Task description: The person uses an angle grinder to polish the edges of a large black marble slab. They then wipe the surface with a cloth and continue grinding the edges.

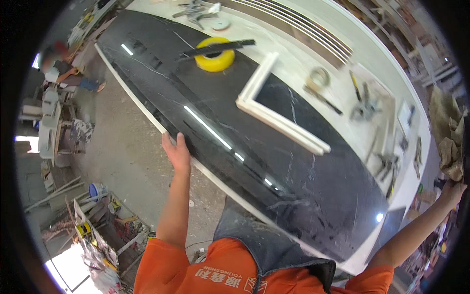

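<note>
A long black slab (215, 98) with thin white veins and a pale front edge lies before me. My left hand (176, 153) is closed on its near edge, with the thumb towards the top face and the fingers along the outer side. At the far right, my right hand (454, 190) reaches away from the slab. It grips the lower part of a crumpled brownish cloth (448, 147), and its fingers are partly hidden. On the slab rest a white L-shaped frame piece (284, 120) and a yellow tape roll (215, 61) with a dark strip (220, 47) across it.
Behind the slab, the white bench (293, 61) holds a pale tape roll (319, 77), several metal clamps (364, 109) and long slats (293, 24). A scrap-filled box (98, 235) and a blue-and-white bucket (96, 190) stand on the floor at left. Another person (63, 73) sits at far left.
</note>
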A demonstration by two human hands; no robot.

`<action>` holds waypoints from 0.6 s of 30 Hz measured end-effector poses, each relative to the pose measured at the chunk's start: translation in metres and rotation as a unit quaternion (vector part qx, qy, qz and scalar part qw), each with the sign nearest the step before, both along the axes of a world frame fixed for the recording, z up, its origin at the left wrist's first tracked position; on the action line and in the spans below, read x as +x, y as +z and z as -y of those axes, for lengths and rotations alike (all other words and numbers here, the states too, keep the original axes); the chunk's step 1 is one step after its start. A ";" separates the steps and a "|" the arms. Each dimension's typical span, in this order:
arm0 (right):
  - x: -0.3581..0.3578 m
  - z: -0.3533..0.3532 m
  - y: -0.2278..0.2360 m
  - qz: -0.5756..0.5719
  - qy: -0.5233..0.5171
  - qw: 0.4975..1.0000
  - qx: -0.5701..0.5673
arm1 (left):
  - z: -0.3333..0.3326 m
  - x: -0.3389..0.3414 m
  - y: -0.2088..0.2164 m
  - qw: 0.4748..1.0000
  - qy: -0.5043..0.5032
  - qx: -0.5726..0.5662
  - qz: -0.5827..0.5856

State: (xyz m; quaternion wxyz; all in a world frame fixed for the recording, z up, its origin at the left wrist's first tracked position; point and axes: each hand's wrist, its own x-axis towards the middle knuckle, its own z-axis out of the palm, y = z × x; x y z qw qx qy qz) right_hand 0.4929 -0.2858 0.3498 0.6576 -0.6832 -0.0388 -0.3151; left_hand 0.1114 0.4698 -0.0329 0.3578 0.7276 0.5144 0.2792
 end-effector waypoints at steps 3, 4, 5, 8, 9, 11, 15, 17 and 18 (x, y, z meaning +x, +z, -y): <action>-0.109 0.051 0.002 -0.018 0.072 0.996 0.039 | 0.026 -0.014 0.008 0.996 -0.026 -0.078 0.044; -0.145 0.038 -0.009 -0.018 0.044 0.999 0.010 | 0.038 -0.022 0.007 0.994 -0.046 -0.092 0.041; -0.181 0.024 -0.018 -0.019 0.015 0.999 -0.021 | 0.054 -0.029 0.004 0.991 -0.066 -0.110 0.036; -0.273 -0.048 -0.095 -0.082 0.014 0.982 -0.168 | 0.110 -0.051 0.007 0.983 -0.180 -0.037 0.002; -0.299 -0.066 -0.123 -0.136 0.058 0.971 -0.186 | 0.125 -0.059 0.012 0.977 -0.213 -0.018 -0.012; -0.345 -0.107 -0.162 -0.263 0.184 0.930 -0.179 | 0.141 -0.066 0.014 0.968 -0.243 0.024 -0.060; -0.391 -0.081 -0.237 -0.351 0.182 0.826 -0.402 | 0.143 -0.072 0.002 0.964 -0.258 0.033 -0.051; -0.407 -0.074 -0.252 -0.335 0.165 0.820 -0.433 | 0.142 -0.068 0.012 0.961 -0.271 -0.011 -0.060; -0.405 -0.074 -0.258 -0.326 0.169 0.819 -0.442 | 0.140 -0.070 0.014 0.960 -0.272 -0.019 -0.069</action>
